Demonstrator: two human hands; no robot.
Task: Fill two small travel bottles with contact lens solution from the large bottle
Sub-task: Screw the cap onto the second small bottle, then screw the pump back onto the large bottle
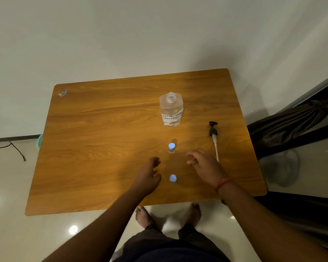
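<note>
A large clear bottle (171, 110) with a handwritten label stands uncapped at the far middle of the wooden table (102, 140). Two small travel bottles with blue caps stand in line before it: the far one (171, 147) and the near one (172, 178). My left hand (149, 176) hovers just left of the near bottle, fingers loosely curled, holding nothing. My right hand (204, 166) hovers to the right of both small bottles, fingers relaxed and empty. Neither hand touches a bottle.
A black pump head with a white tube (214, 138) lies on the table to the right of the bottles. A small sticker (62, 93) marks the far left corner. Dark fabric (292, 125) hangs right of the table. My bare feet stand below the near edge.
</note>
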